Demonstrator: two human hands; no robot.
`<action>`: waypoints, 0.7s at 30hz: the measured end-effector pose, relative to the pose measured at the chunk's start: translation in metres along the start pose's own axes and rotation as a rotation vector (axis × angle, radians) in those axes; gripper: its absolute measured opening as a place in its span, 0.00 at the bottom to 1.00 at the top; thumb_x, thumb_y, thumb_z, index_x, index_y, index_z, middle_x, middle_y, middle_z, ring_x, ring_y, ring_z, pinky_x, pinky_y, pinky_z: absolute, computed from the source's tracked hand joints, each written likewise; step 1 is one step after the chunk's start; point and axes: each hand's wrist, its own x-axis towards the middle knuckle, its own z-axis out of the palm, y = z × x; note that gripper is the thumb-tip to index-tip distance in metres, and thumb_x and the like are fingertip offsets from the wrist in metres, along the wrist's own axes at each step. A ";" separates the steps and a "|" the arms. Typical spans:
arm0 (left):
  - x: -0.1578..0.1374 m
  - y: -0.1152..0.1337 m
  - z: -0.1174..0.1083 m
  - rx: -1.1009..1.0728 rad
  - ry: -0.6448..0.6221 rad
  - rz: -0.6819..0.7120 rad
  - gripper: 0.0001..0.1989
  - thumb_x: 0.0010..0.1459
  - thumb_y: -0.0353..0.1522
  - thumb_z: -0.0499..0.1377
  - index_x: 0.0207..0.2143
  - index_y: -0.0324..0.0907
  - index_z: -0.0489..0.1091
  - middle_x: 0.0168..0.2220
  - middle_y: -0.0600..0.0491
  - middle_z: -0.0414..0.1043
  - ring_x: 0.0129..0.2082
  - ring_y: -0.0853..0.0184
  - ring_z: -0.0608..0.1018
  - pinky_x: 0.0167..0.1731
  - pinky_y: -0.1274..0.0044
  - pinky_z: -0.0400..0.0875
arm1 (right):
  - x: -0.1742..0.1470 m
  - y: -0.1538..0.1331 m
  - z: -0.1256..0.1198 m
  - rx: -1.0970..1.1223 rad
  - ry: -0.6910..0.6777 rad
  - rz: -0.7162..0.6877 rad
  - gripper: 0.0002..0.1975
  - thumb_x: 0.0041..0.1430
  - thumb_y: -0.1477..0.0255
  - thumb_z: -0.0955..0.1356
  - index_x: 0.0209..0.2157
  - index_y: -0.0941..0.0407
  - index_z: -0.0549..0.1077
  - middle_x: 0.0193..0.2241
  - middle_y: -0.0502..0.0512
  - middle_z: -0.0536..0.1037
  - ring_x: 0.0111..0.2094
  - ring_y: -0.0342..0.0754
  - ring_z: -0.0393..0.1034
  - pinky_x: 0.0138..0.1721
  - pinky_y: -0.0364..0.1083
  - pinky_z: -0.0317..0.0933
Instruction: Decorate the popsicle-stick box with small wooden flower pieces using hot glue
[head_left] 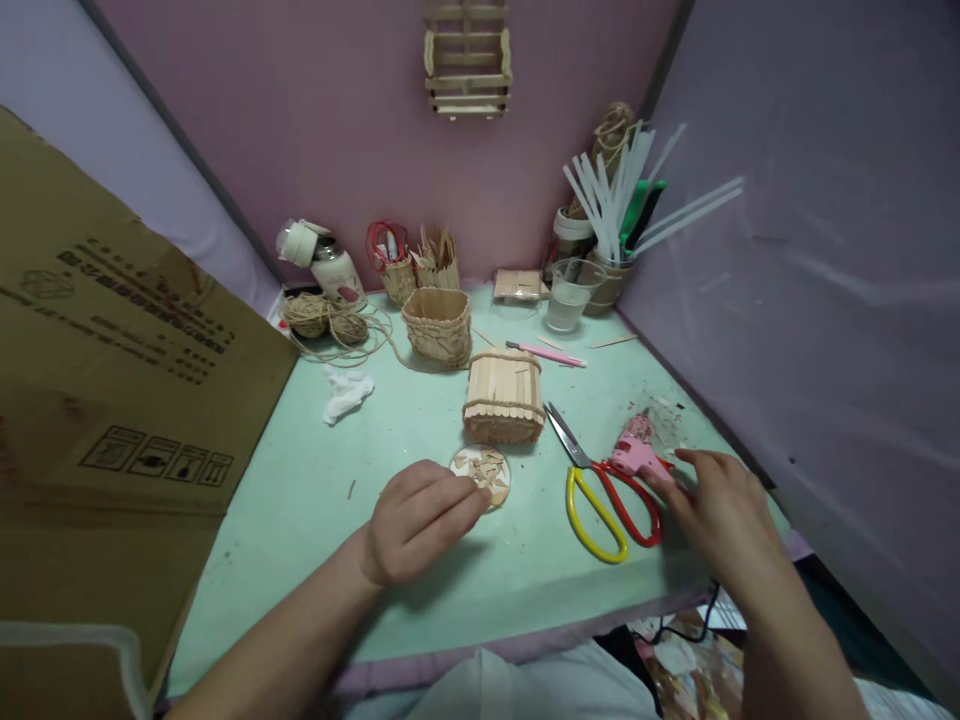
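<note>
A pale green tabletop is edged nearest with lilac cloth. In front of the twine-bound box of pale wooden slats, a round white disc strewn with wood chips is reached by the left hand, its fingers drawn together; whether a chip is pinched cannot be told. Right of the box, red-and-yellow-handled scissors are laid; beyond them, a pink glue gun is met by the right hand, thumb and forefinger spread. Left of the box, the surface is bounded by a brown cardboard carton. Behind the box, above it, a slatted wooden rack is hung against a mauve-pink wall.
</note>
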 end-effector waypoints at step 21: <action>-0.013 -0.009 0.017 0.099 0.024 0.079 0.08 0.61 0.25 0.56 0.41 0.41 0.74 0.33 0.50 0.79 0.33 0.66 0.77 0.31 0.75 0.73 | -0.014 -0.016 -0.037 0.862 -0.155 0.275 0.21 0.58 0.53 0.62 0.32 0.55 0.77 0.28 0.58 0.80 0.28 0.53 0.74 0.29 0.49 0.69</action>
